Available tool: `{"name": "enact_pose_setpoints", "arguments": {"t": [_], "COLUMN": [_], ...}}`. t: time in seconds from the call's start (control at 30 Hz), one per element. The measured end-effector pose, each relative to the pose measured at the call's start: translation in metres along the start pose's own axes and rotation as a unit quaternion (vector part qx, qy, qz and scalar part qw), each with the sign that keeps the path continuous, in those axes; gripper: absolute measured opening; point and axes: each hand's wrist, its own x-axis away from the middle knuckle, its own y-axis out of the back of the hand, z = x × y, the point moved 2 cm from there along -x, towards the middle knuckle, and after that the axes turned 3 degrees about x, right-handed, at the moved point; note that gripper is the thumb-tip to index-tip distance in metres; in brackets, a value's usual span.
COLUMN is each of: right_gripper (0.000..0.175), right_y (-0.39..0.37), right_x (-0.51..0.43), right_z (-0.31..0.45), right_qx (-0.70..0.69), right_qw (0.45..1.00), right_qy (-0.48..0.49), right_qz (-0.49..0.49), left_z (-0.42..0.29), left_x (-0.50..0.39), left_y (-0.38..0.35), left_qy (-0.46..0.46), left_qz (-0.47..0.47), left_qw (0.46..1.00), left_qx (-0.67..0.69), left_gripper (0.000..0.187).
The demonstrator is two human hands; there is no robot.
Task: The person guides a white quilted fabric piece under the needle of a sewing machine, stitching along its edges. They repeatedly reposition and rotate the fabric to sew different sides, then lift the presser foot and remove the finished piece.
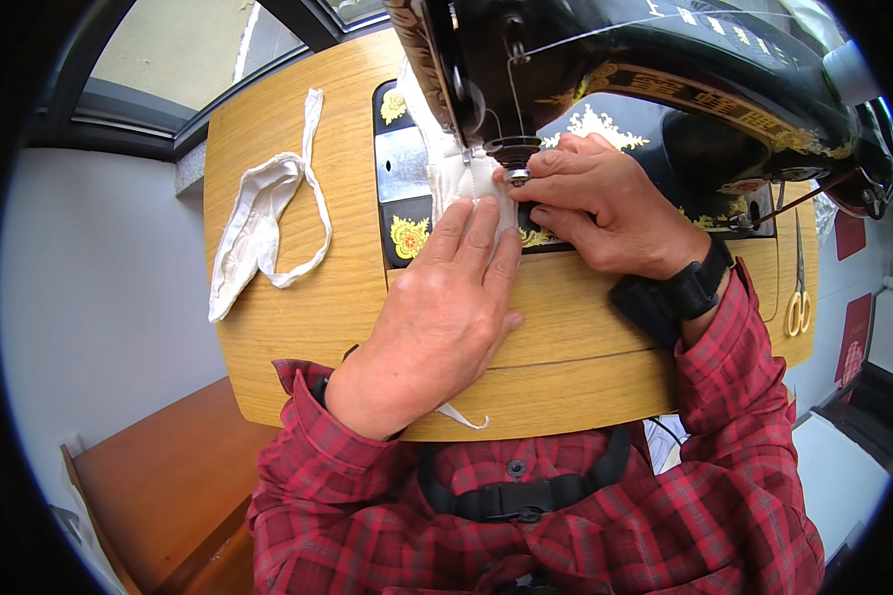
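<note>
A padded white fabric piece [454,182] lies under the needle and presser foot [467,155] of a black sewing machine [588,59] with gold decoration. My left hand [435,312] rests palm down, its fingertips flat on the near part of the fabric. At the fabric's right edge, my right hand [625,212] has its fingers bent, one fingertip touching the cloth. The thread tension dial [516,155] partly hides those fingertips, so a grip cannot be made out. White thread runs along the machine's arm and down to the dial.
Left on the wooden sewing table [290,327] lies a white fabric piece with a long strip [257,216]. Scissors with yellowish handles [798,309] lie at the right edge. A narrow white strip [463,416] pokes out near the front edge. A window [171,59] stands behind.
</note>
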Motion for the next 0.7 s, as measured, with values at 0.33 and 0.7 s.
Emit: {"name": "enact_pose_setpoints", "arguments": {"t": [0.33, 0.7], "right_gripper": [0.014, 0.013], "right_y": [0.0, -0.002], "right_x": [0.001, 0.002], "right_z": [0.003, 0.002], "right_qx": [0.018, 0.02], "right_qw": [1.0, 0.999], "right_qy": [-0.02, -0.02], "right_qz": [0.01, 0.022], "left_z": [0.015, 0.021], "left_x": [0.007, 0.016], "left_y": [-0.004, -0.002], "left_qy": [-0.008, 0.039], "left_qz": [-0.018, -0.042], "left_qw": [0.999, 0.993], "left_qx": [-0.044, -0.101], "left_gripper": [0.067, 0.056]}}
